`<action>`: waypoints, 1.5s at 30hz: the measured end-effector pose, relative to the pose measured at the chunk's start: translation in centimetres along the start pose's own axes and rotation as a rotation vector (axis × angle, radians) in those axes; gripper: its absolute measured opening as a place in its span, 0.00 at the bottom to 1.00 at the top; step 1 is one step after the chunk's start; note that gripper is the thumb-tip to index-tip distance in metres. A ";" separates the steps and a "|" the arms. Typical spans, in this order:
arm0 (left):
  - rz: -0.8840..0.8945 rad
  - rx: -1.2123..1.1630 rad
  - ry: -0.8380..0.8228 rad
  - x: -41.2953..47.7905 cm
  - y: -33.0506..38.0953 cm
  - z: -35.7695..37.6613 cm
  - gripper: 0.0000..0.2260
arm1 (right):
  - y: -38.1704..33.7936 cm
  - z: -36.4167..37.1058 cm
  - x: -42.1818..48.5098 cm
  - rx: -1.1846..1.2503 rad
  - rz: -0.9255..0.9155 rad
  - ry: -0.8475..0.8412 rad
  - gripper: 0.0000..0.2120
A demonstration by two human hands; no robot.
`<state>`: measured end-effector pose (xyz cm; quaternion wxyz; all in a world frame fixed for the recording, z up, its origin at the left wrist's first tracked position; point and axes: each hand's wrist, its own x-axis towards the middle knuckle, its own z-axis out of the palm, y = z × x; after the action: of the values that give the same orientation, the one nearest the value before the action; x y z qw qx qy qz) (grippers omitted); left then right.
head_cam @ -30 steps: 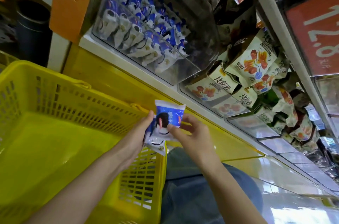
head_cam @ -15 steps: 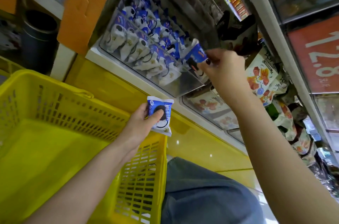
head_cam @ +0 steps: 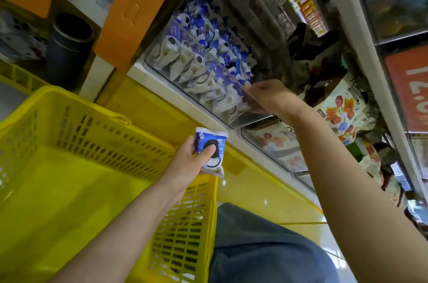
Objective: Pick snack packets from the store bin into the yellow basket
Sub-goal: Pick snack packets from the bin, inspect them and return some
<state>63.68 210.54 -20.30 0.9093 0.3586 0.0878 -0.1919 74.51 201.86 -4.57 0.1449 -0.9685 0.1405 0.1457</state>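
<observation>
1. Head view: yellow slatted plastic basket (head_cam: pixel 111 141) lies below and left of the left hand (head_cam: pixel 187 162); no packets are visible inside.
2. Left hand pinches one blue-and-white snack packet (head_cam: pixel 215 143), thumb across its front, held above the basket's corner.
3. Risk: with a loose pinch or an early release, the packet could fall outside the basket.
4. Clear plastic store bin (head_cam: pixel 250 118), above that hand, holds matching stocked packets (head_cam: pixel 196 65).
5. Right hand (head_cam: pixel 266 95) reaches over the bin's end; its fingertips are hidden, so I cannot tell whether it grasps anything.
6. Risk: a hasty pull may drag neighbouring packets over the rim.
</observation>
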 end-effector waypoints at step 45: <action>-0.312 0.837 0.472 -9.2 -11.8 -12.6 0.11 | 14.3 33.3 -14.5 0.640 -0.131 -0.082 0.06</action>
<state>50.14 213.94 -34.03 0.6033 0.7089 0.2591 -0.2576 48.68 202.79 -33.76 0.4564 -0.8742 0.1105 0.1233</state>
